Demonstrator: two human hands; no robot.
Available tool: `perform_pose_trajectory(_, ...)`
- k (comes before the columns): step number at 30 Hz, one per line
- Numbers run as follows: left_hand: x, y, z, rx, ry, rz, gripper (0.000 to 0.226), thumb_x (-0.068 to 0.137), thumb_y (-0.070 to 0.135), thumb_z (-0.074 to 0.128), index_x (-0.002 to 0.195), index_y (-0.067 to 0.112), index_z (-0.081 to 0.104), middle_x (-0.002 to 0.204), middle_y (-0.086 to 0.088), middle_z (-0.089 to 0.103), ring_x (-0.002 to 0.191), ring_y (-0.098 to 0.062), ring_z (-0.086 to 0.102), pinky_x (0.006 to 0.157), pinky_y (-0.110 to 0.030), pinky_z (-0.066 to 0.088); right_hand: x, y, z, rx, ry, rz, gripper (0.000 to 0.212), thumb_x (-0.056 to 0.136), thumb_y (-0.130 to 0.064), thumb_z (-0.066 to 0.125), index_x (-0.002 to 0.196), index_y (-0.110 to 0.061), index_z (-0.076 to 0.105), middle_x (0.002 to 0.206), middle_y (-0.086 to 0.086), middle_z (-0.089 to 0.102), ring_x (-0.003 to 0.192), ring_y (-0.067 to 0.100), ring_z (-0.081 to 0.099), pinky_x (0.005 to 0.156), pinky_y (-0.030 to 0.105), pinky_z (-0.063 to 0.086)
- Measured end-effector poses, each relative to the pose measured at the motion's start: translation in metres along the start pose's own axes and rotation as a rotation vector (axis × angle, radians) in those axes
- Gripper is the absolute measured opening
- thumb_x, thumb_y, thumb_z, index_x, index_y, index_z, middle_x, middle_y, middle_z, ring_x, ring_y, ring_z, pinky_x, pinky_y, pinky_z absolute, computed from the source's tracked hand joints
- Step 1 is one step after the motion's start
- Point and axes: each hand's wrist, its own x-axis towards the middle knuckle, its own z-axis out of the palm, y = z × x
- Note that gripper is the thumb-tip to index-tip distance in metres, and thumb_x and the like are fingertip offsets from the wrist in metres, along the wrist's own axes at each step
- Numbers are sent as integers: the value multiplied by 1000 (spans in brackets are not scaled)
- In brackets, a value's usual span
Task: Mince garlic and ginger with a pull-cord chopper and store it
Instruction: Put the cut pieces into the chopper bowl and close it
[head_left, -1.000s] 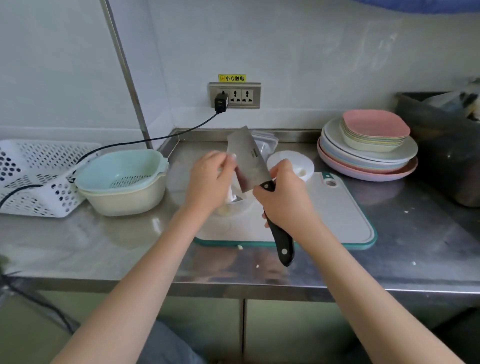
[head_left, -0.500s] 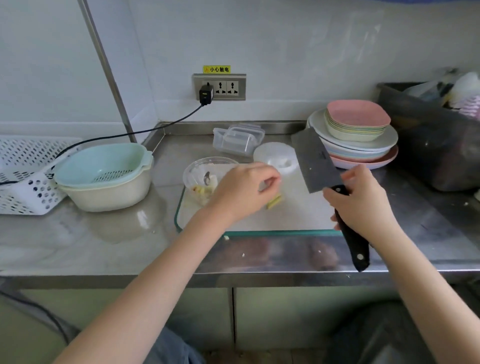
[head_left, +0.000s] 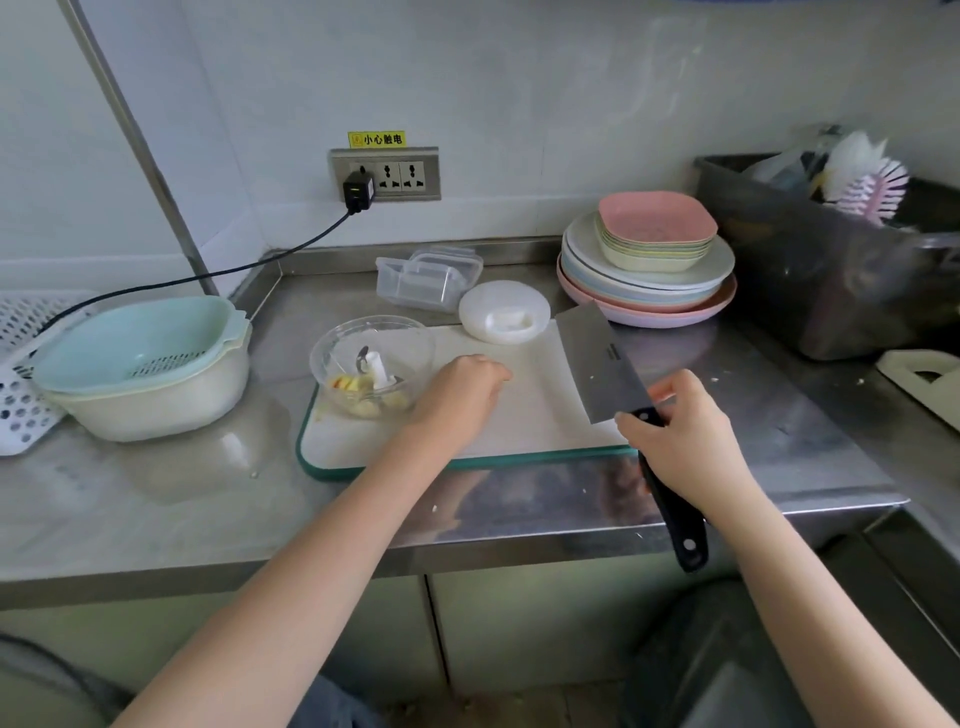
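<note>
Centrally, we are curling our left hand (head_left: 460, 387) on the white, green-edged cutting board (head_left: 524, 415), whether pinching anything we cannot tell, while our right hand (head_left: 685, 441) is gripping the black-handled steel cleaver (head_left: 605, 364). One clear round chopper bowl (head_left: 371, 364), holding garlic and ginger pieces, is sitting left of centre; one white pull-cord lid (head_left: 504, 310) and one clear lidded storage box (head_left: 428, 278) are waiting above. Swinging the raised blade near our fingers is risking a cut.
</note>
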Motion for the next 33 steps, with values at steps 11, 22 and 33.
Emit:
perform_pose_trajectory(11,11,19,-40,-557,387,-201,8,80,6,74,87,6,78,85,-7,75,76,-15,69,74,-19,52,5,6,1,107,-59,77,32,87,-19,65,107,-14,40,87,14,62,46,24,60,34,23,45)
perform_pose_trajectory(22,-12,-46,-110,-101,-5,-340,16,84,8,66,93,14,77,87,0,72,85,-14,66,74,-21,45,6,0,11,-249,12,54,34,82,-35,66,105,-19,46,93,0,60,74,24,60,58,32,49)
perform_pose_trajectory(33,-42,-94,-75,-536,364,-581,44,95,11,52,139,14,48,135,-7,56,114,-18,57,102,-34,40,49,-30,26,-349,16,-408,23,86,-30,66,103,-15,65,108,8,55,101,29,52,84,36,44)
